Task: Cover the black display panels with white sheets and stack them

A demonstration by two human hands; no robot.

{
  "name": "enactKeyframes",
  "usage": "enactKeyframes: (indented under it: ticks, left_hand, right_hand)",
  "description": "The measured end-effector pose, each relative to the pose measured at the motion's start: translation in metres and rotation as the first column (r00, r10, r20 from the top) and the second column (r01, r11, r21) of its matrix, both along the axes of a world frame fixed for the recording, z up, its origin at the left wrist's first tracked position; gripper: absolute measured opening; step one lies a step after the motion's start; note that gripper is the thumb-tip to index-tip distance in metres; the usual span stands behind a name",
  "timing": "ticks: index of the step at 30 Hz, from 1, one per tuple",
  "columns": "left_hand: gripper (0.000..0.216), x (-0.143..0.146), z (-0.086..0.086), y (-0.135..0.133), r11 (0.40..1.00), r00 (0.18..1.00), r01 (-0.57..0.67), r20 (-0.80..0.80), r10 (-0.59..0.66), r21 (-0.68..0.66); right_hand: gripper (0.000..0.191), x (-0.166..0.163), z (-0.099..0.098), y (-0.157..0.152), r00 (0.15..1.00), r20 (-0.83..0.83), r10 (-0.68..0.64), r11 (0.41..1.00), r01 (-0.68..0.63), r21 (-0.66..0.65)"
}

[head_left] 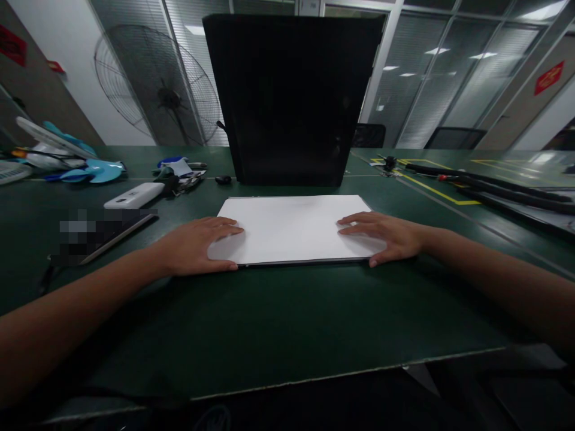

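A thin white panel (291, 227) with a dark lower edge lies flat on the green tabletop in front of me. My left hand (195, 245) holds its left end, fingers spread over the top and thumb along the near edge. At the opposite end, my right hand (389, 236) grips the panel the same way, with its thumb on the near right corner. The undersides of both hands are hidden. Behind the panel stands a large black screen-like board (296, 102), upright.
On the left lie a dark phone-like device (103, 236), a white device (135, 196), a blue fan-like object (96, 170) and small tools (186, 179). Long black strips (489, 182) lie on the right. A large standing fan (168, 99) is behind the green table (305, 323).
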State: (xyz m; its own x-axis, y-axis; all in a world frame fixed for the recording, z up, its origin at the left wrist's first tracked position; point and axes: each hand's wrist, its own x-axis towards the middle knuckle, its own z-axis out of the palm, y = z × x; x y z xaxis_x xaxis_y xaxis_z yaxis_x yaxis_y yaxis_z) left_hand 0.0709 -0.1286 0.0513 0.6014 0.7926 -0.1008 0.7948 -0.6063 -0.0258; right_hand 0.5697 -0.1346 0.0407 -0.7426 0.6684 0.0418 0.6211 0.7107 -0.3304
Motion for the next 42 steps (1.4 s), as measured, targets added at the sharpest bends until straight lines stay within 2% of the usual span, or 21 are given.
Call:
enactKeyframes:
  ticks: [4,9,11,13,16,19,22,25,29,33,37,42]
  left_hand:
    - [0.098,-0.001,-0.002,-0.001,1.000,1.000,-0.005,0.030,0.005,-0.010]
    - [0.097,-0.001,-0.001,-0.002,1.000,0.999,0.008,0.048,-0.007,-0.018]
    - [0.096,-0.001,-0.001,-0.001,1.000,0.999,0.008,0.050,-0.007,-0.020]
    - [0.096,-0.002,-0.002,-0.001,1.000,0.998,0.006,0.059,-0.005,-0.017]
    - [0.096,-0.002,-0.002,0.000,1.000,0.998,0.005,0.066,-0.004,-0.013]
    - [0.096,-0.001,0.000,-0.002,1.000,0.999,-0.006,0.046,0.007,-0.021]
    - [0.095,0.001,0.004,-0.005,1.000,0.999,-0.006,0.034,0.007,-0.027]
    - [0.095,0.002,0.006,-0.006,1.000,0.999,0.000,0.043,0.001,-0.025]
    - [0.096,0.000,0.003,-0.004,1.000,0.998,0.005,0.064,-0.004,-0.012]
    - [0.097,-0.003,0.000,-0.003,1.000,0.995,0.003,0.097,-0.002,-0.011]
    - [0.096,-0.004,-0.001,-0.003,1.000,0.992,0.012,0.124,-0.011,-0.010]
    - [0.097,-0.005,-0.002,-0.002,1.000,0.993,0.008,0.121,-0.007,-0.006]
  right_hand:
    - [0.084,0.001,-0.003,0.003,1.000,0.004,0.027,0.999,-0.027,0.022]
    - [0.084,0.005,-0.006,0.008,0.986,-0.006,0.167,0.978,-0.165,0.129]
    - [0.079,0.008,-0.006,0.017,0.984,-0.022,0.177,0.976,-0.172,0.137]
    - [0.070,0.010,-0.003,0.034,0.995,-0.023,0.101,0.983,-0.097,0.156]
    - [0.063,0.000,0.004,0.072,0.994,0.027,-0.104,0.970,0.095,0.226]
    - [0.063,-0.030,0.012,0.118,0.967,0.074,-0.246,0.948,0.224,0.226]
    - [0.055,-0.079,0.015,0.157,0.961,0.088,-0.264,0.953,0.246,0.178]
    - [0.046,-0.134,0.012,0.181,0.962,0.100,-0.253,0.963,0.240,0.126]
    - [0.040,-0.196,0.009,0.192,0.970,0.099,-0.222,0.973,0.214,0.082]
    - [0.038,-0.237,0.007,0.194,0.972,0.116,-0.202,0.978,0.195,0.071]
    - [0.036,-0.258,0.004,0.195,0.961,0.163,-0.223,0.973,0.208,0.103]
    - [0.038,-0.269,0.003,0.194,0.959,0.173,-0.225,0.966,0.197,0.167]
